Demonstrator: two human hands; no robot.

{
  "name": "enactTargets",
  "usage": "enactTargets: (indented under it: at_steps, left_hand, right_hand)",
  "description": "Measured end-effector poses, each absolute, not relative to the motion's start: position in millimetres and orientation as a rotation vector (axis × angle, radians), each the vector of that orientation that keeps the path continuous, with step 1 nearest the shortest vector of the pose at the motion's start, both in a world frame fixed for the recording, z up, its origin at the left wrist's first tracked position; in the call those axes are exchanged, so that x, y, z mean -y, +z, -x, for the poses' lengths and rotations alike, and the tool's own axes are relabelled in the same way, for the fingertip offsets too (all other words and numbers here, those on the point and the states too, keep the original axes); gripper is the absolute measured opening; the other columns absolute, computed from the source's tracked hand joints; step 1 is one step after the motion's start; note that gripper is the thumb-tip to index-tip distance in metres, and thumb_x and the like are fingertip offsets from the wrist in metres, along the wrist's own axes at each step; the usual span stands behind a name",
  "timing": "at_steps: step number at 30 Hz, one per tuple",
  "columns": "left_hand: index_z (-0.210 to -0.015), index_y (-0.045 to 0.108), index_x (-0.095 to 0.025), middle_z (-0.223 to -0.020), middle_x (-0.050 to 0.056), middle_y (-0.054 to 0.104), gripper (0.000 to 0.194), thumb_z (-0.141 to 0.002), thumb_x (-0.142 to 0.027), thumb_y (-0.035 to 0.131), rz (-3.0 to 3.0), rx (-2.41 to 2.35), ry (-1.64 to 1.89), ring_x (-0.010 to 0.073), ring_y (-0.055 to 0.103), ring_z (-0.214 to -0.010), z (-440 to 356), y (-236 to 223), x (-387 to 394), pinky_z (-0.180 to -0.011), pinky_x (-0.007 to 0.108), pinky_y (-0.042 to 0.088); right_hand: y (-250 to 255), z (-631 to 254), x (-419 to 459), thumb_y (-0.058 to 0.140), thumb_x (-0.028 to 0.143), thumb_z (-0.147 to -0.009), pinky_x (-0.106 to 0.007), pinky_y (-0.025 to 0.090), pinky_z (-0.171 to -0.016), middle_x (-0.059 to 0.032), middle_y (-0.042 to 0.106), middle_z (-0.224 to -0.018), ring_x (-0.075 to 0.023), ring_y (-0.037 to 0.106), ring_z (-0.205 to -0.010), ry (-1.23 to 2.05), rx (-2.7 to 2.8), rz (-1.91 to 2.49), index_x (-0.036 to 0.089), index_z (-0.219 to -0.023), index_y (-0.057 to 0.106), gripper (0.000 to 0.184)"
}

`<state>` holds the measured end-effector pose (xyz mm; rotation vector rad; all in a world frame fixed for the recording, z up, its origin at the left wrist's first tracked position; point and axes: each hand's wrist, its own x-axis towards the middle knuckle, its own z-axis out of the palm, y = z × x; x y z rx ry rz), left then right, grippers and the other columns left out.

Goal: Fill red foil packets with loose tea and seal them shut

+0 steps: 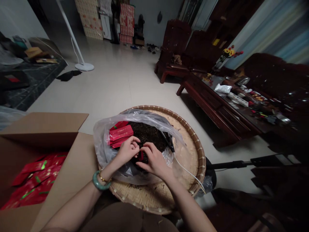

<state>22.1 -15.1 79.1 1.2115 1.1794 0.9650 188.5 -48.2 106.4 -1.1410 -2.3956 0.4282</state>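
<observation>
My left hand (130, 150), with a green bangle and a gold bracelet at the wrist, has its fingers curled in a pinch. Close beside it, my right hand (152, 158) is bent round with thumb and fingertips facing the left. A small red packet (141, 156) shows between both hands, mostly covered by the fingers. Under them is a clear plastic bag (102, 129) with dark dried leaves (147, 132), probably tea. A stack of red packets (121, 134) lies on the leaves, by my left hand. A black tool (168, 140) with a white cord rests at the bag's right.
The bag sits in a round woven bamboo tray (196, 151). At the left stands an open cardboard box (79, 151) holding red packets (41, 175). A dark wooden table (217, 109) carries clutter at right. A white stand base (84, 66) is farther off on the floor.
</observation>
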Motion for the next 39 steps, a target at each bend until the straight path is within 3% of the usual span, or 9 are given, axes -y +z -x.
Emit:
enactTargets:
  at_steps: [2,5,8,11,16,21,27,35,39]
  left_hand:
    - [-0.087,0.047,-0.017,-0.055,-0.010,0.048,0.027,-0.061,-0.019,0.054,-1.168,-1.185,0.970,0.0072,0.051,-0.037,-23,83,14,-0.037,0.019,0.046]
    - [-0.086,0.046,-0.017,-0.054,-0.010,0.047,0.029,-0.059,-0.020,0.055,-1.117,-1.183,0.959,0.0078,0.052,-0.038,-23,85,11,-0.037,0.019,0.046]
    - [-0.086,0.046,-0.017,-0.055,-0.010,0.046,0.027,-0.061,-0.021,0.056,-1.126,-1.172,0.936,0.0073,0.050,-0.038,-24,85,9,-0.036,0.018,0.043]
    - [-0.090,0.051,-0.015,-0.064,-0.005,0.052,0.028,-0.064,-0.024,0.060,-1.228,-1.202,0.990,0.0083,0.054,-0.050,-23,84,7,-0.046,0.019,0.045]
    - [-0.120,0.046,-0.018,-0.104,0.007,0.061,0.073,-0.054,-0.021,0.076,-1.397,-1.042,0.796,0.0174,0.059,-0.094,-14,77,5,-0.077,0.028,0.048]
    - [-0.113,0.052,-0.015,-0.096,0.005,0.065,0.064,-0.055,-0.024,0.077,-1.376,-0.913,0.623,0.0166,0.060,-0.084,-11,71,4,-0.075,0.029,0.048]
    - [-0.086,0.061,-0.011,-0.060,-0.002,0.061,0.032,-0.062,-0.029,0.072,-1.330,-0.905,0.513,0.0112,0.054,-0.049,-17,70,8,-0.050,0.023,0.045]
    - [-0.084,0.065,-0.012,-0.068,-0.003,0.062,0.034,-0.055,-0.026,0.075,-1.515,-0.920,0.581,0.0112,0.052,-0.060,-22,67,14,-0.055,0.020,0.043]
    - [-0.088,0.064,-0.012,-0.072,-0.002,0.063,0.037,-0.056,-0.025,0.075,-1.509,-0.967,0.629,0.0123,0.053,-0.063,-24,63,14,-0.059,0.022,0.044]
  right_hand:
    - [106,-188,50,0.065,0.040,-0.076,-0.036,0.048,-0.085,-0.0129,0.047,-0.117,-0.0237,0.049,-0.106,0.421,2.383,1.137,0.019,-0.113,0.052,0.044]
    - [100,-188,49,0.059,0.031,-0.082,-0.033,0.048,-0.081,-0.0111,0.051,-0.113,-0.0217,0.052,-0.100,0.379,2.398,1.224,0.021,-0.105,0.058,0.025]
    - [94,-191,45,0.051,0.024,-0.086,-0.030,0.047,-0.073,-0.0092,0.057,-0.097,-0.0193,0.054,-0.087,0.375,2.368,1.376,0.020,-0.091,0.061,0.012]
    - [92,-197,38,0.048,0.022,-0.088,-0.026,0.045,-0.067,-0.0056,0.058,-0.081,-0.0157,0.054,-0.074,0.508,2.271,1.373,0.018,-0.082,0.062,0.016]
    - [97,-207,28,0.050,0.028,-0.087,-0.023,0.039,-0.057,-0.0009,0.054,-0.067,-0.0121,0.050,-0.062,0.796,1.930,1.300,0.017,-0.070,0.061,0.023]
    - [98,-213,24,0.052,0.032,-0.086,-0.023,0.042,-0.062,-0.0030,0.055,-0.077,-0.0133,0.053,-0.071,0.924,1.816,1.224,0.016,-0.077,0.064,0.022]
    - [105,-220,23,0.062,0.033,-0.081,-0.030,0.044,-0.083,-0.0062,0.056,-0.099,-0.0176,0.054,-0.094,0.882,2.053,1.246,0.020,-0.089,0.069,0.017]
    - [103,-221,22,0.062,0.033,-0.080,-0.033,0.044,-0.086,-0.0073,0.059,-0.098,-0.0206,0.053,-0.100,0.956,2.175,1.270,0.018,-0.075,0.071,0.018]
    - [107,-222,23,0.065,0.035,-0.078,-0.033,0.043,-0.083,-0.0057,0.059,-0.095,-0.0189,0.053,-0.093,0.803,2.031,1.292,0.020,-0.082,0.069,0.016]
